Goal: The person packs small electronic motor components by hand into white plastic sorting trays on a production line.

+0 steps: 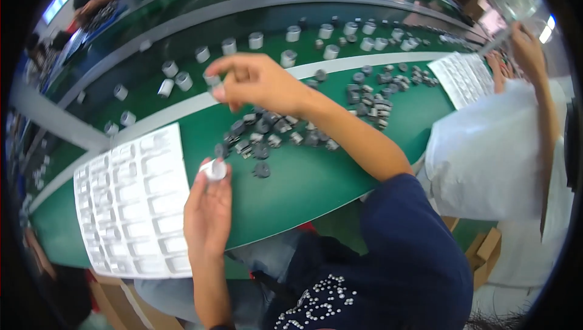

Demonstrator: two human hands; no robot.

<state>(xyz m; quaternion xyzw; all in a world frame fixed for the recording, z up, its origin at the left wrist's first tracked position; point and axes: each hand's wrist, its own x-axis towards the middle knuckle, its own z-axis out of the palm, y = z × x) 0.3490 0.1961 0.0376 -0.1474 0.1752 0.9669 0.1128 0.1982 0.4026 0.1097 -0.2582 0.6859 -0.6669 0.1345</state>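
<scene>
My left hand is closed round a white hollow cylinder, its open end facing up, above the green worktop's near part. Beyond it, my right hand reaches over the edge strip, thumb and forefinger curled about a small pale cylinder; blur hides its detail. Under my right wrist lies a heap of dark grey round parts and small metallic pieces. One dark grey round part sits apart, right of my left hand. White cylinders with grey ends stand scattered on the green belt beyond.
A white moulded tray with rows of compartments lies at the left, some filled. Another pile of grey parts is to the right. A co-worker in pale clothing sits at far right beside a second white tray. A metal post rises at left.
</scene>
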